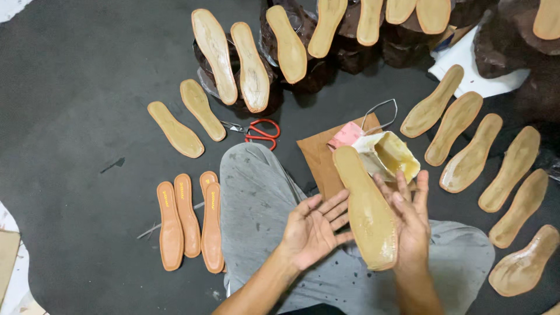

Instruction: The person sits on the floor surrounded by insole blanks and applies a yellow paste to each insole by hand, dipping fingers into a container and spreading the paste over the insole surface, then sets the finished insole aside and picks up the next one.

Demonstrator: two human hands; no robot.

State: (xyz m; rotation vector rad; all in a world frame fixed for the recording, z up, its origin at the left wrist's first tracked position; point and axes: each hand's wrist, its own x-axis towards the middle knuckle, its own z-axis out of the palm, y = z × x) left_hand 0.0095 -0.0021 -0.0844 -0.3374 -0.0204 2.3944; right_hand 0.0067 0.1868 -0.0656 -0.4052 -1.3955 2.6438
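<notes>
Insole (366, 210) glossy with glue, over lap | right hand (411, 224) grips its edge; left hand (312, 227) open, fingertips touching | coated insoles (466, 154) laid right (probably drying) | orange stack (189, 224) left, uncoated

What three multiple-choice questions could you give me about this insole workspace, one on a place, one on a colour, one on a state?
1. Where do the scissors lie?
A. Above the grey-trousered knee
B. Inside the glue container
C. On the right-hand insole row

2. What colour are the scissor handles?
A. Blue
B. Red
C. Black

3. How is the left hand?
A. Clenched
B. Gripping scissors
C. Open, fingertips at the insole

Answers: 1 A, they rest on the dark mat beyond the knee; 2 B, the loops are red; 3 C, its palm shows while the right hand backs the insole.
</notes>
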